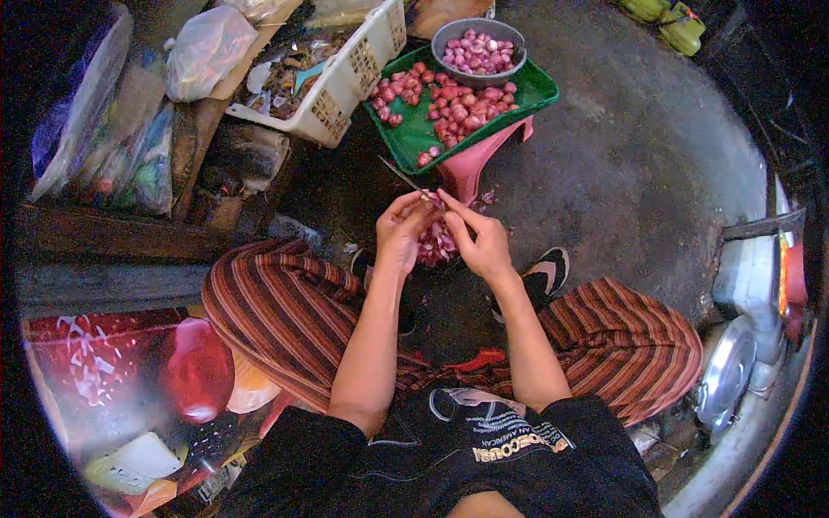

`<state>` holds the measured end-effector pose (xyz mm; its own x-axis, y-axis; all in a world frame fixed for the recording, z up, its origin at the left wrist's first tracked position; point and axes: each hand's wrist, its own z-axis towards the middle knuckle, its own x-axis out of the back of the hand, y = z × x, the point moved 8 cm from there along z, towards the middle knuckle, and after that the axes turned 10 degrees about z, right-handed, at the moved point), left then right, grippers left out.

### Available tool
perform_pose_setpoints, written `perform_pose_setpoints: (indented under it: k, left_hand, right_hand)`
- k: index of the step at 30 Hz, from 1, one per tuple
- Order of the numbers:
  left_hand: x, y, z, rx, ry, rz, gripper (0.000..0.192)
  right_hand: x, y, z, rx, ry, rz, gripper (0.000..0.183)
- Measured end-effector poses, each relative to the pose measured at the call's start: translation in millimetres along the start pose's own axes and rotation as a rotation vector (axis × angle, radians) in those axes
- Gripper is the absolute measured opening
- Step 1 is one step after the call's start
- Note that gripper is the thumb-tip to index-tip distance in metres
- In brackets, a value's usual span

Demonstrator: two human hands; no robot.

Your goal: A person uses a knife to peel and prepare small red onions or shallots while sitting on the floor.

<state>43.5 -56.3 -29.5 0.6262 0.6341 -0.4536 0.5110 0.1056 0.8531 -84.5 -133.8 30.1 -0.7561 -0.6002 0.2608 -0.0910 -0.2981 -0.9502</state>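
Observation:
Both hands meet over the floor between my knees. A small pink shallot (435, 199) sits at the fingertips, partly covered by them. My left hand (403, 230) appears to pinch the shallot from its side. From between the fingers a thin knife blade (403, 173) points up and to the left. Its handle is hidden, seemingly inside my right hand (480, 243), whose index finger reaches the shallot. Below the hands lies a heap of purple shallot skins (435, 247); whatever holds it is hidden. Ahead, a green tray (405, 146) carries unpeeled shallots (463, 107) and a grey bowl (442, 72) of peeled shallots (478, 53).
A pink plastic stool (467, 167) supports the tray. At upper left stands a white plastic crate (324, 107) with scraps, beside a filled plastic bag (208, 53). A metal lid (728, 372) leans at right. Green gas cylinders (681, 29) stand at the far upper right.

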Motion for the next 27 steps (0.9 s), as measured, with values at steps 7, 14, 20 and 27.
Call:
perform_pose_setpoints:
  k: [7,14,20,27]
  left_hand:
    - [0,6,-1,-0.039,0.045,0.049,0.025]
    - [-4,3,-2,0.01,-0.022,0.044,0.026]
    - [-17,4,-3,0.033,-0.084,0.077,0.032]
    - [-19,2,-4,0.063,-0.155,0.084,0.035]
  right_hand:
    - [2,-13,0,0.049,-0.017,-0.039,0.035]
    - [10,-10,-1,0.098,0.049,-0.002,0.025]
    - [17,13,2,-0.069,0.082,0.218,0.021]
    - [28,23,3,-0.076,0.172,0.15,0.024]
